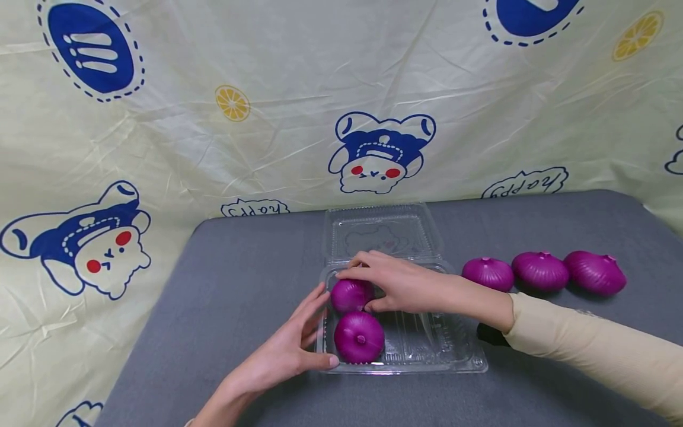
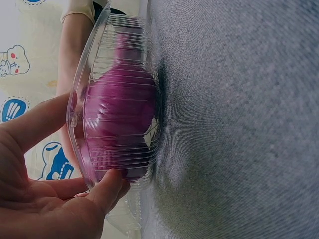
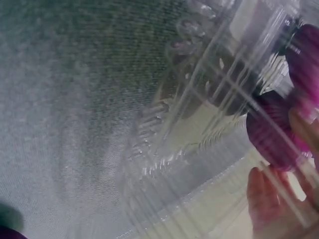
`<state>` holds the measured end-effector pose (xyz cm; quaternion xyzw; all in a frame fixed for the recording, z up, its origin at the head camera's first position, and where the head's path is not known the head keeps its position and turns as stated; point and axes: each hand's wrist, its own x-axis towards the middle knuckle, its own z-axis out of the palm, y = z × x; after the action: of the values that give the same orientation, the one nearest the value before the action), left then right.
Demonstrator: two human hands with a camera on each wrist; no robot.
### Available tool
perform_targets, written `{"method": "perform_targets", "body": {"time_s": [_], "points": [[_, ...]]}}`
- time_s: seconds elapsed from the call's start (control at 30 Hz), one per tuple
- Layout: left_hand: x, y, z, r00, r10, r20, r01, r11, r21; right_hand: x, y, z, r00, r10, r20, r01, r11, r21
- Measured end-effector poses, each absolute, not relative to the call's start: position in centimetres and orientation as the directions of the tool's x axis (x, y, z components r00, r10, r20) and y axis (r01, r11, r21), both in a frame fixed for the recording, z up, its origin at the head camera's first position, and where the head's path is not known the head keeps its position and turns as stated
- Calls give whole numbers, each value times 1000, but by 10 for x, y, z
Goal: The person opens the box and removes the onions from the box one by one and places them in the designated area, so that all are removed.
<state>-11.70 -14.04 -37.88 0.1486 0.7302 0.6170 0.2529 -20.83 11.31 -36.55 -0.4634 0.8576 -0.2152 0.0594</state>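
A clear plastic clamshell box (image 1: 411,367) lies on the table with its lid (image 1: 381,231) folded back. Two purple onions, one behind the other, sit along its left side. My right hand (image 1: 395,281) reaches over the box and grips the rear onion (image 1: 349,295), fingers behind it and thumb at its right. The front onion (image 1: 359,338) rests with its tip facing up. At the box's left edge is my left hand (image 1: 288,350), thumb at the front rim and fairly straight fingers along the side wall. The left wrist view shows its fingertips (image 2: 112,186) touching the ribbed wall.
To the right of the box, three more purple onions stand in a row: a near one (image 1: 487,274), a middle one (image 1: 541,271) and an outer one (image 1: 594,273). A grey cloth (image 1: 240,279) covers the table. Behind hangs a printed curtain (image 1: 288,148).
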Motion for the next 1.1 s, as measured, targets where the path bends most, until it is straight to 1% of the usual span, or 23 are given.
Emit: {"method": "perform_targets", "body": {"time_s": [0.23,0.37,0.47,0.6,0.73,0.93,1.1], "points": [[-118,-140,-378,-830,523,-194,-100,201,974,-209,113,-365,-539,-833,126,-797,455,-397],[-118,-140,-378,-830,522,-196,-100,207,973,-207,115,-364,-537,-835,122,-802,460,-380],[-118,-140,-379,-829,522,-201,-106,205,973,-206,116,-362,-557,-824,106,-784,479,-395],[-118,-139,-379,-830,520,-202,-111,201,973,-205,120,-356,-585,-805,98,-746,487,-453],[-117,-139,-379,-832,516,-202,-113,199,974,-204,126,-354,-600,-791,119,-727,477,-494],[-117,-138,-380,-836,518,-181,-85,203,975,-200,134,-354,-623,-772,124,-709,491,-507],[-117,-138,-379,-837,514,-186,-89,208,974,-193,140,-351,-665,-737,121,-681,531,-504]]}}
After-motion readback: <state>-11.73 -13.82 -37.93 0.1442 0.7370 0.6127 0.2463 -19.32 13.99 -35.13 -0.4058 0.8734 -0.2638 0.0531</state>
